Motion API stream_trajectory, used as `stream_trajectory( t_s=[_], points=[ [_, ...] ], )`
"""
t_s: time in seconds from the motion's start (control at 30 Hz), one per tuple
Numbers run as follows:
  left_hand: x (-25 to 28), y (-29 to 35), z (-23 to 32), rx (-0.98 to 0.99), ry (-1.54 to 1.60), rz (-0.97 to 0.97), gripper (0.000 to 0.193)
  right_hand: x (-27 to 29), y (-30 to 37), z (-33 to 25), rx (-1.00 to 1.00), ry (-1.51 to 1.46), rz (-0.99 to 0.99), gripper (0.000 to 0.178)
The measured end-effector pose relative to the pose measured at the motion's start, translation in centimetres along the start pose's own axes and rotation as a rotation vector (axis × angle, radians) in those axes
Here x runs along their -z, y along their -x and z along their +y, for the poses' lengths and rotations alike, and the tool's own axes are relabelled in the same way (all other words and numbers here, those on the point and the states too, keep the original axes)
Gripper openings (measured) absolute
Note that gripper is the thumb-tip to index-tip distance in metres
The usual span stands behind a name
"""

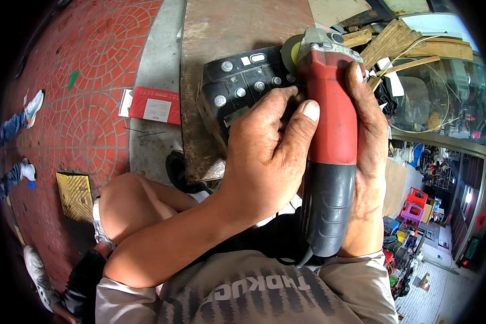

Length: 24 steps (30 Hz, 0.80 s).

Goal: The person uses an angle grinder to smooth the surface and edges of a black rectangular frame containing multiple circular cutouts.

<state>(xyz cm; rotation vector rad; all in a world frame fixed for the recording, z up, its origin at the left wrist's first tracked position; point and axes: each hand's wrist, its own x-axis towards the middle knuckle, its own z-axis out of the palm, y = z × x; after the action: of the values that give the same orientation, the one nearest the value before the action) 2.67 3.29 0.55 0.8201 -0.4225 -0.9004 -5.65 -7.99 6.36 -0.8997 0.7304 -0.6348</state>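
Note:
A red and black angle grinder [333, 116] lies lengthwise between my hands, its metal head pointing away from me and its cord end near my body. My right hand [370, 116] wraps its right side, thumb along the red housing. On the other side my left hand [270, 146] is closed against the grinder near its head, the thumb on the red body; its fingertips are partly hidden. A pale yellow-green disc [292, 54] shows edge-on at the head's left. Just beyond my left hand sits a black battery [237, 78] with several round silver caps on top.
The battery rests on a worn brown board [210, 32]. A red box [155, 105] lies on the concrete to its left. Wood scraps [391, 43] and a glass case [443, 102] crowd the right. Other people's feet [34, 108] stand on the red tiles [100, 70] at left.

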Motion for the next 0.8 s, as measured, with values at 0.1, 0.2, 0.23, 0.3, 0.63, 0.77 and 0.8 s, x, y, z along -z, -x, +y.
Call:
stream_trajectory(
  t_s=[0.1, 0.2, 0.23, 0.3, 0.63, 0.77, 0.8],
  points=[
    [-0.2, -0.3, -1.2, -0.09, 0.003, -0.012, 0.022, -0.4, 0.3, 0.1, 0.027, -0.109, 0.043, 0.048],
    [-0.7, -0.2, -1.4, -0.142, 0.017, -0.004, 0.024, 0.3, 0.3, 0.0, 0.023, -0.086, 0.012, 0.048],
    [-0.7, -0.2, -1.4, -0.143, 0.014, -0.005, 0.025, 0.2, 0.4, 0.0, 0.024, -0.078, 0.021, 0.048],
    [-0.4, -0.1, -1.6, -0.144, -0.009, -0.01, 0.026, 0.3, 0.3, 0.1, 0.023, -0.069, 0.034, 0.048],
    [-0.1, -0.1, -1.3, -0.137, -0.019, -0.014, 0.029, -0.3, 0.1, 0.0, 0.023, -0.06, 0.059, 0.047],
    [-0.1, 0.1, -0.8, -0.079, 0.07, -0.019, 0.031, -0.2, -0.2, -0.1, 0.005, -0.064, 0.009, 0.045],
    [0.0, 0.0, -0.9, -0.087, 0.065, -0.021, 0.032, 0.2, -0.3, -0.1, -0.006, -0.071, -0.013, 0.045]
  ],
)
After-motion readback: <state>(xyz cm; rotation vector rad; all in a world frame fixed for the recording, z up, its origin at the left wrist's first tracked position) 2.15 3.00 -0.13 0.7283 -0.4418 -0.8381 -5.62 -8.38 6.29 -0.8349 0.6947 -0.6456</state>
